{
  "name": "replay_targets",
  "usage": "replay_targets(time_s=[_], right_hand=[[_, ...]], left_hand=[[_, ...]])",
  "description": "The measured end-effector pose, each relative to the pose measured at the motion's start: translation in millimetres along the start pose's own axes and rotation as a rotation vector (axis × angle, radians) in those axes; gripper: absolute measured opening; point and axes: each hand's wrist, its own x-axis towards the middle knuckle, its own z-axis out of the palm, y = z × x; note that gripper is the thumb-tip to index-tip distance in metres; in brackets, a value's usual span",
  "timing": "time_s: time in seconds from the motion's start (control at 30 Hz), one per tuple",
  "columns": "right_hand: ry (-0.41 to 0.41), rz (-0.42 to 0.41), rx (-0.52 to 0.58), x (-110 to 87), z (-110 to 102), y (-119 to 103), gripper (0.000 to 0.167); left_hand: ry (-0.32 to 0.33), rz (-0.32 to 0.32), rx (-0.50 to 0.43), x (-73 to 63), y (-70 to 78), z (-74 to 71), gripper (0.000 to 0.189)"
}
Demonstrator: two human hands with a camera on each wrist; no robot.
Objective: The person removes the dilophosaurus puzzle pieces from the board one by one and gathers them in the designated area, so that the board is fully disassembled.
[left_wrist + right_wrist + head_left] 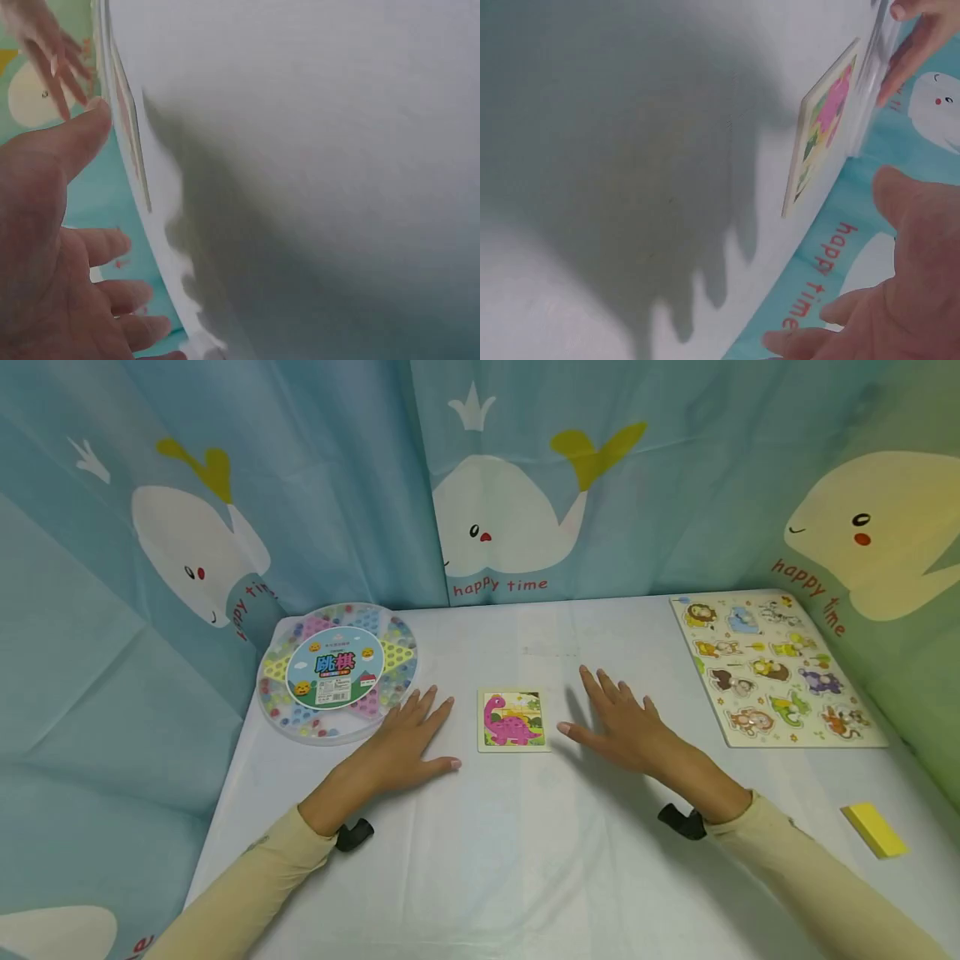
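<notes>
A small square dinosaur puzzle (pixel 513 721) in a pale frame lies flat on the white table, showing a pink long-necked dinosaur. To its left hovers my left hand (pixel 405 747), palm down with fingers spread and nothing held. On the other side my right hand (pixel 626 727) is spread the same way, its thumb close to the puzzle's right edge. Both wrist views show shadows of the hands on the cloth. In the right wrist view the puzzle (pixel 825 124) is seen at a slant beyond the thumb.
A round Chinese checkers set (pixel 337 672) in clear plastic lies at the back left, near the left fingertips. An animal peg puzzle board (pixel 776 672) is at the back right. A yellow block (pixel 874 830) sits at the right. Whale-printed curtains (pixel 337 485) border the table.
</notes>
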Motion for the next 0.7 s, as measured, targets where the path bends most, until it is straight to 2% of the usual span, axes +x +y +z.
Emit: replay_targets(time_s=[0.13, 0.3, 0.7], right_hand=[[0.029, -0.046, 0.015, 6.7, 3.9, -5.5, 0.099], [0.049, -0.1, 0.031, 14.6, 8.9, -14.7, 0.092], [0.064, -0.176, 0.06, 31.6, 18.1, -40.2, 0.084]], left_hand=[[-0.053, 0.003, 0.0, 7.2, 6.7, 4.4, 0.095], [-0.087, 0.02, 0.002, 13.6, 14.8, 9.1, 0.093], [-0.105, 0.056, 0.033, 19.5, 22.8, 11.9, 0.087]])
